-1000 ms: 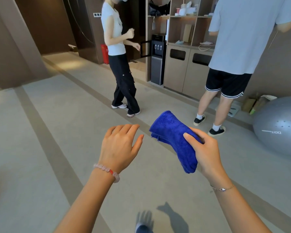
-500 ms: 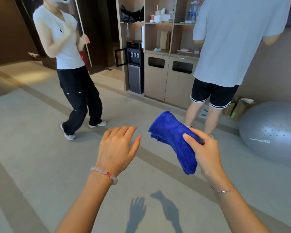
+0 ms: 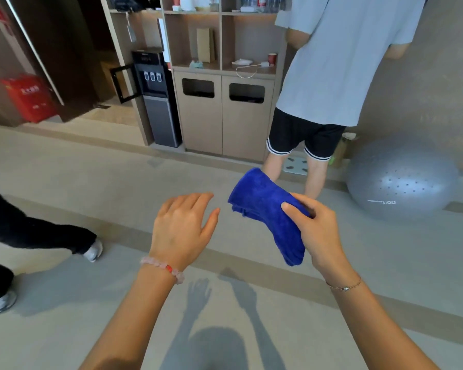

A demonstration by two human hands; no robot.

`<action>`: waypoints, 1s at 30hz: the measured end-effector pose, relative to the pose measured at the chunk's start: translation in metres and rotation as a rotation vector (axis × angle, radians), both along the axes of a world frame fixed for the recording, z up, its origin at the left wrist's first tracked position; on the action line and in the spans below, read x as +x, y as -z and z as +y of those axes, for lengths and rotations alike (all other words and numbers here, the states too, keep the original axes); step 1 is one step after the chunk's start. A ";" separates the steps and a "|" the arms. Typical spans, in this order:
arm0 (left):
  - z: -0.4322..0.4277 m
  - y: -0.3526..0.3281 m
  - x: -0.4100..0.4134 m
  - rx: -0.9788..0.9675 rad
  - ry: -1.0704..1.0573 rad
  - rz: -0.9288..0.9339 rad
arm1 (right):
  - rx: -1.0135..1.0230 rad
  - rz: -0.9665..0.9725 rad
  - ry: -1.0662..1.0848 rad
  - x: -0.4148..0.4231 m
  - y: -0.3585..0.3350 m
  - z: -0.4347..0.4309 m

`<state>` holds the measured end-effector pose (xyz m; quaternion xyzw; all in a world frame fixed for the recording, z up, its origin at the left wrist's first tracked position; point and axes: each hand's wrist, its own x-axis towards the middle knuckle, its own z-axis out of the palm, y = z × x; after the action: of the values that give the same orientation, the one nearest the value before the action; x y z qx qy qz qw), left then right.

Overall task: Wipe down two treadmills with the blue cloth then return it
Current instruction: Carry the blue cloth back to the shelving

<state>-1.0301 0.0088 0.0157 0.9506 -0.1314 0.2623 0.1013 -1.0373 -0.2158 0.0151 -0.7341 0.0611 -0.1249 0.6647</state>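
A folded blue cloth [image 3: 262,206] hangs in the air over the carpet, gripped by my right hand [image 3: 318,231] at its lower right side. Beside it to the left, my left hand [image 3: 181,228] hovers with fingers spread and holds nothing. The two hands are a short gap apart. No treadmill is in view.
A person in a light shirt and black shorts [image 3: 332,76] stands right ahead at a wooden shelf cabinet [image 3: 222,116]. Another person's black-trousered legs [image 3: 24,231] are at the left edge. A grey exercise ball [image 3: 401,177] sits right; a water dispenser [image 3: 155,97] and red box [image 3: 28,97] stand left.
The view has swung right and closer to the cabinet. The person in black trousers has slid to the left edge. My hands and the cloth keep the same pose.
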 end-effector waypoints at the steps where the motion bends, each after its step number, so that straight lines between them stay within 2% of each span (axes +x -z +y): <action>1: 0.014 -0.001 0.015 0.001 0.010 -0.003 | -0.003 0.010 0.007 0.014 -0.001 0.013; 6: 0.071 -0.008 0.097 -0.005 0.058 -0.009 | 0.003 0.020 0.062 0.081 -0.002 0.062; 12: 0.092 -0.004 0.169 0.002 0.108 -0.017 | 0.007 0.045 0.115 0.144 -0.001 0.086; 24: 0.059 0.007 0.350 0.022 0.231 -0.019 | -0.005 0.029 0.245 0.304 0.010 0.060; 30: 0.032 0.003 0.451 -0.027 0.319 -0.048 | -0.015 0.038 0.310 0.391 0.003 0.039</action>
<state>-0.5794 0.0410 0.0124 0.9096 -0.2797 0.2674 0.1512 -0.6465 -0.1771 0.0119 -0.7229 0.1853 -0.2123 0.6308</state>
